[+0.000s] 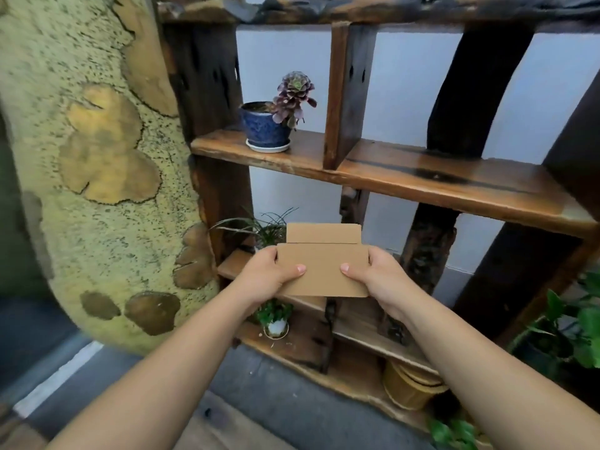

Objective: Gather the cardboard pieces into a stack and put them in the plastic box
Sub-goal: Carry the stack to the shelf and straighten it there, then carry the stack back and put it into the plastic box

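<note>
A flat brown cardboard piece (323, 258) with a narrower flap on top is held up in front of a wooden shelf unit. My left hand (269, 274) grips its left edge with the thumb lying across the front face. Its right edge is gripped the same way by my right hand (378, 276). Whether more than one piece is in the stack I cannot tell. No plastic box is in view.
The dark wooden shelf unit (422, 180) holds a blue pot with a purple succulent (276, 121), a grassy plant (259, 225), a small white pot (276, 326) and a yellow basket (409, 384). A yellow-green textured pillar (97, 157) stands left. Leafy plants (578, 329) crowd the right.
</note>
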A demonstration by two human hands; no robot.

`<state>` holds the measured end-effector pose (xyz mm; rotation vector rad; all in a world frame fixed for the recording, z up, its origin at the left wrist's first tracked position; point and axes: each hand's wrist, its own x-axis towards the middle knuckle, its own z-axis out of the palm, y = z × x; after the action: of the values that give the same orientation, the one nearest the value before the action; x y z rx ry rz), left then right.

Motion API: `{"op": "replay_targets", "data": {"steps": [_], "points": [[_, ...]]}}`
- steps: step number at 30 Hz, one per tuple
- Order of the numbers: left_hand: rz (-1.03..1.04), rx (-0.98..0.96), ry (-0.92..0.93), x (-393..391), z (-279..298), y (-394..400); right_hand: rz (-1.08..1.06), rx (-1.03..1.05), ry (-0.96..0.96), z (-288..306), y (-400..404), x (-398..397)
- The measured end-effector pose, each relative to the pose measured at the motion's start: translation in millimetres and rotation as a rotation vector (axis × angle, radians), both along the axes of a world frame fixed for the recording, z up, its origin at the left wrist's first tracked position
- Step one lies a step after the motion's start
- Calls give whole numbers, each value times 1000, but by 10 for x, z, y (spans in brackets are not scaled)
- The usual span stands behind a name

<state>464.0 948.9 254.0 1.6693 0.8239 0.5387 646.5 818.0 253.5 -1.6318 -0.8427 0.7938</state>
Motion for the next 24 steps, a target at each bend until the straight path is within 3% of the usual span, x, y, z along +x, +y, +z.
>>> {"op": "replay_targets", "data": {"steps": [9, 24], "points": [[341, -63, 49, -1505, -323, 144, 274, -46, 21, -256, 718, -1256], [917, -106, 144, -5004, -596, -525, 826, -110, -129, -523, 1259, -4695]]}}
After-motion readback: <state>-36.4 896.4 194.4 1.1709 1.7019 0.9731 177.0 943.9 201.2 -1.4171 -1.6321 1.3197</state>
